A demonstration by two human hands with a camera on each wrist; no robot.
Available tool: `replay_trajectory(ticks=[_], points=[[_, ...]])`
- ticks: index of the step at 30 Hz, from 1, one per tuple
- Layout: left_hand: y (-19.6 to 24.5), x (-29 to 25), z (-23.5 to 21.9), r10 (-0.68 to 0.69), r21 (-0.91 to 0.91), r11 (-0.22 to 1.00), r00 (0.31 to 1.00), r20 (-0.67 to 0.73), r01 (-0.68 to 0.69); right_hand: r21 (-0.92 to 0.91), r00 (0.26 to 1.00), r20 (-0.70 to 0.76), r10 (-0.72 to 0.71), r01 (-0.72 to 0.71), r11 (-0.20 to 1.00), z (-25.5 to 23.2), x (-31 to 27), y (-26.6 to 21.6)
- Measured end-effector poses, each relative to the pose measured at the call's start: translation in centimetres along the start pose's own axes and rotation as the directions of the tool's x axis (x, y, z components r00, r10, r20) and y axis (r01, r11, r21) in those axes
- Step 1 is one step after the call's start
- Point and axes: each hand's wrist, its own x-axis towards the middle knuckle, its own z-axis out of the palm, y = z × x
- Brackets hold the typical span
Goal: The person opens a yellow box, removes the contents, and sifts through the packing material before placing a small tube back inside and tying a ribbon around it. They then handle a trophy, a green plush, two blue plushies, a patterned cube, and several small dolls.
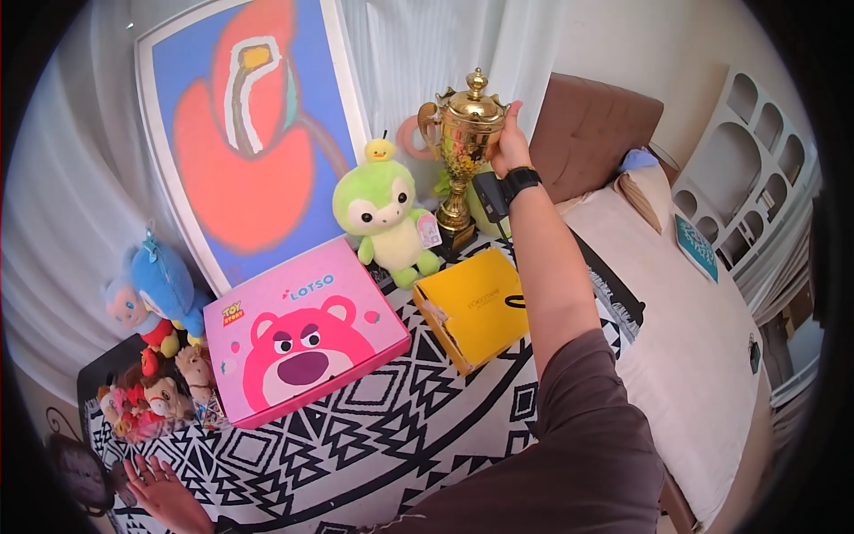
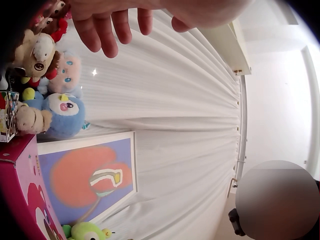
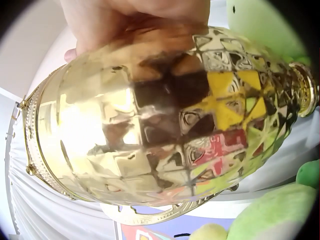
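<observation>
A gold lidded trophy stands upright behind the yellow box, a green plush to its left. My right hand grips it at the right side of the cup; in the right wrist view the hand lies against the shiny trophy, its fingertips mostly hidden. Whether the dark base touches the cloth, I cannot tell. At the lower left, my left hand is held with fingers spread and nothing in it; the left wrist view shows the hand with its fingers apart.
A pink Lotso box lies on the patterned cloth. Small plush toys and a blue plush sit at the left. A framed picture leans behind. To the right are a bed and a white shelf.
</observation>
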Motion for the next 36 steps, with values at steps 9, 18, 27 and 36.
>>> replay_trajectory(ticks=[9,18,27,36], points=[[-0.3,0.2,-0.1,-0.014,-0.056,0.998,0.983,0.185,0.025,-0.01,0.998,0.044,0.033,-0.033,0.999,-0.7,-0.9,0.9],[0.1,0.0,-0.5,-0.007,-0.067,0.998,0.994,0.11,0.015,-0.089,0.983,0.065,0.17,-0.164,0.982,-3.6,-5.1,5.0],[0.3,-0.6,-0.3,-0.005,-0.065,0.998,0.998,0.059,0.009,-0.55,0.951,0.284,0.124,0.056,0.833,-4.9,-5.4,9.6],[0.8,-1.0,-1.3,-0.015,-0.13,0.991,0.998,0.068,0.024,-0.778,0.977,0.21,0.023,0.152,0.61,-5.2,-5.9,8.9]])
